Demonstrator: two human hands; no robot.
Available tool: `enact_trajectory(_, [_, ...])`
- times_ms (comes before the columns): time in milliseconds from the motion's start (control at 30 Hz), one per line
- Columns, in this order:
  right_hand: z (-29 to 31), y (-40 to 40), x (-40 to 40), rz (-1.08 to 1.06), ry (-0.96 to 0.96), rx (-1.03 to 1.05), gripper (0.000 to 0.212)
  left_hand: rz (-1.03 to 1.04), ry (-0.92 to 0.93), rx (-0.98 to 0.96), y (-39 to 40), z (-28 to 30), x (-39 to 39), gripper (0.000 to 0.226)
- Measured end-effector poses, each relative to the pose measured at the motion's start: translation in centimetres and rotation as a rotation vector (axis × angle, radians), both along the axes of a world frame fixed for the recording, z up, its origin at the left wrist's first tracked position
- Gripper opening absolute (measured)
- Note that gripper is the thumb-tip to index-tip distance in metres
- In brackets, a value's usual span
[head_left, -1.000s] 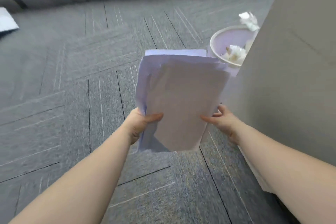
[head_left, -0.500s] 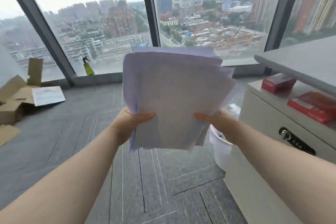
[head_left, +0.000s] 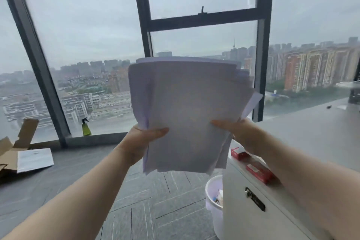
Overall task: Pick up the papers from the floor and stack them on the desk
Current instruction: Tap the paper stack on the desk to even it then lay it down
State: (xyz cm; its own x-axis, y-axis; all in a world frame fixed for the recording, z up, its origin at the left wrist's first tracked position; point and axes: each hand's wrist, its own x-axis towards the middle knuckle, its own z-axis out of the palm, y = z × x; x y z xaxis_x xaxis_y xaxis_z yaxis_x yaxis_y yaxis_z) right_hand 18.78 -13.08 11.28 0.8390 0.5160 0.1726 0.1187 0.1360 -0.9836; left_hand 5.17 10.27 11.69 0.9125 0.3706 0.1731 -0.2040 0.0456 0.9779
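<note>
White papers (head_left: pixel 187 115), a loose sheaf with uneven edges, are held upright in the air in front of a large window (head_left: pixel 202 19), above the grey carpeted floor (head_left: pixel 155 200). The left hand (head_left: pixel 140 142) grips the sheaf's lower left edge, thumb pressed across the front. The right hand (head_left: pixel 239 132) pinches the lower right edge the same way. A grey desk (head_left: pixel 315 134) stands to the right, its top bare nearby. Below it, a pale cabinet (head_left: pixel 253 210) carries two red boxes (head_left: pixel 259 171). A white bin (head_left: pixel 214 197) sits beside the cabinet. Cardboard (head_left: pixel 11 154) and a green spray bottle (head_left: pixel 86 127) lie at far left.
</note>
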Motion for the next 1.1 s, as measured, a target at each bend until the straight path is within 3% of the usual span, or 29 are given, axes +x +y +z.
enact_trajectory(67, [2.4,-3.2,-0.3,-0.007,-0.049,0.016,0.043,-0.045,-0.030,-0.001,-2.7,1.9,0.7,0.046])
enact_trajectory(167, [5.7,-8.5,-0.5,-0.089,-0.124,0.070,0.092,-0.108,-0.061,-0.012,-7.6,4.4,2.5,0.031])
enact_trajectory(233, [7.2,-12.4,-0.3,-0.152,-0.141,0.134,0.103,-0.144,-0.090,-0.030,-11.4,5.8,3.8,0.019])
enact_trajectory(300, [8.6,-16.1,-0.4,-0.196,-0.148,0.141,0.091,-0.152,-0.126,-0.025,-14.9,6.9,5.2,0.011])
enact_trajectory(400, [9.9,-21.5,-0.5,-0.257,-0.144,0.135,0.044,-0.212,-0.175,-0.034,-19.7,7.7,7.3,0.010])
enact_trajectory(533, [9.7,-28.0,-0.7,-0.366,-0.103,0.105,0.045,-0.314,-0.199,-0.037,-25.7,7.5,9.7,0.021])
enact_trajectory(767, [6.9,-35.7,-2.0,-0.509,-0.009,0.077,0.034,-0.404,-0.156,-0.018,-33.4,5.0,13.1,0.003])
enact_trajectory(833, [6.1,-36.7,-2.0,-0.528,0.006,0.089,0.032,-0.427,-0.156,-0.041,-34.7,4.2,13.9,0.011])
enact_trajectory(933, [5.6,-37.5,-1.8,-0.533,0.012,0.074,0.023,-0.336,-0.216,-0.041,-34.6,3.8,14.8,0.039])
enact_trajectory(1033, [5.3,-37.8,-1.0,-0.566,0.001,0.036,0.043,-0.149,-0.202,0.078,-34.9,3.7,15.2,0.045])
enact_trajectory(1100, [5.2,-37.4,-0.7,-0.563,-0.012,0.042,0.038,-0.126,-0.206,0.113,-35.6,3.5,15.4,0.048])
